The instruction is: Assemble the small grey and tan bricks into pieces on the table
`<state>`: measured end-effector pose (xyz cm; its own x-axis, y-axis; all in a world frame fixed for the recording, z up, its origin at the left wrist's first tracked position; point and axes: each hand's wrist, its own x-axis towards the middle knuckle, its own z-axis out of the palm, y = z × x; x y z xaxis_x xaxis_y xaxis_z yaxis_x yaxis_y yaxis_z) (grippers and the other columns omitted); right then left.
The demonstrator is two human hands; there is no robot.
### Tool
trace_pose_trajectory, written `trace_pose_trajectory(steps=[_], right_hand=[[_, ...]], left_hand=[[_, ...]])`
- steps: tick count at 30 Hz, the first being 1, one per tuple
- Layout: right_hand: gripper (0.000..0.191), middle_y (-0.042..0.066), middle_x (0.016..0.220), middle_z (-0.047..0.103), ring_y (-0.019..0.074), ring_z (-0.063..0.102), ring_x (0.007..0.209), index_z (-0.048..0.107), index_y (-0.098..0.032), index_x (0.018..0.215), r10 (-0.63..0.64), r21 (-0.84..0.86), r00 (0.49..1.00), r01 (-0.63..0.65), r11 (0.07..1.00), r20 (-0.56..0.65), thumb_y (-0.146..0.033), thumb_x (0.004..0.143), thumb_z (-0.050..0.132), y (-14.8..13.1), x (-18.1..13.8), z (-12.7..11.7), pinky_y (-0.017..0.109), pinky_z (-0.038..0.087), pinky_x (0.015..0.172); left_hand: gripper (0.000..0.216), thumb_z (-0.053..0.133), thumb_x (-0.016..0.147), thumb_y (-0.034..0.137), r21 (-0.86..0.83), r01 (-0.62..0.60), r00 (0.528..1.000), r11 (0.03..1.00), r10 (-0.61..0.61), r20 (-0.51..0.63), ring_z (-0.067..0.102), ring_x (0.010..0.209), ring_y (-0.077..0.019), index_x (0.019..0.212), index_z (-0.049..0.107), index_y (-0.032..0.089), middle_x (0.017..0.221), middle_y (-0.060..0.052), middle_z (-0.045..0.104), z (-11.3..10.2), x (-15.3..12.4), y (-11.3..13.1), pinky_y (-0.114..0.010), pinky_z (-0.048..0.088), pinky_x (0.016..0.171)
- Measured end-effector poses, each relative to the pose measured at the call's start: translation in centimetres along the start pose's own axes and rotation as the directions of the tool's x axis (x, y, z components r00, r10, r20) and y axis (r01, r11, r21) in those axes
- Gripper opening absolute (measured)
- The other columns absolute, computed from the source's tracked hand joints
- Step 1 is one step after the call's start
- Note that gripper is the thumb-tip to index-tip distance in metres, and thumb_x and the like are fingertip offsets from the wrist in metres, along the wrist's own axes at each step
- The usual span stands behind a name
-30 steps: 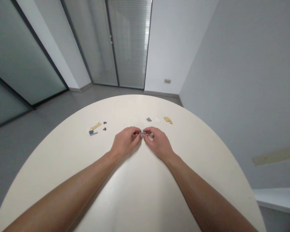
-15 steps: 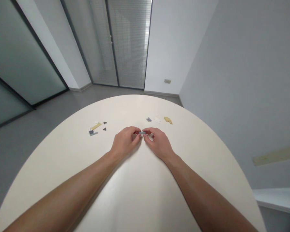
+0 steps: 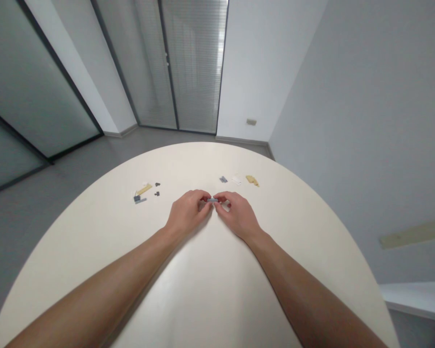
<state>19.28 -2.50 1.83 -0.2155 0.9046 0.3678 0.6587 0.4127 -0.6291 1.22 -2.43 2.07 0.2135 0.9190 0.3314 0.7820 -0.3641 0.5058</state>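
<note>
Between my two hands is a small grey building-block piece (image 3: 212, 199), held just above the middle of the white table (image 3: 210, 270). My left hand (image 3: 188, 210) pinches its left end between thumb and fingers. From the other side, my right hand (image 3: 237, 212) grips the right end in the same way. The fingertips cover both ends, so its full shape is hidden. Beyond the right hand lie small grey pieces (image 3: 223, 179), white pieces (image 3: 236, 180) and tan pieces (image 3: 252, 180).
Left of my hands lies a loose group with a tan strip (image 3: 144, 189), a dark blue-grey piece (image 3: 137, 198) and a flat grey strip (image 3: 141, 201). Two small dark pieces (image 3: 157, 194) sit beside it. The table's round far edge faces a glass partition (image 3: 192, 63).
The right fingertips and the grey piece have shifted very slightly left. Both arms and the loose pieces stay in place.
</note>
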Motion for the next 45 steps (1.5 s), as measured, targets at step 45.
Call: trace_pose_trajectory(steps=[45], right_hand=[[0.017, 0.002, 0.105, 0.074, 0.0191, 0.065, 0.097, 0.070, -0.025, 0.108, -0.010, 0.020, 1.000, 0.010, 1.000, 0.000, -0.028, 0.097, 0.057, 0.19, -0.06, 0.11, 0.035, 0.050, 0.088]], left_hand=[[0.015, 0.058, 0.093, 0.030, -0.028, -0.089, 0.994, 0.996, 0.087, -0.064, 0.067, 0.094, -0.0203, 0.103, 0.067, 0.024, 0.102, -0.002, 0.073, 0.18, 0.00, -0.34, -0.034, 0.051, 0.080]])
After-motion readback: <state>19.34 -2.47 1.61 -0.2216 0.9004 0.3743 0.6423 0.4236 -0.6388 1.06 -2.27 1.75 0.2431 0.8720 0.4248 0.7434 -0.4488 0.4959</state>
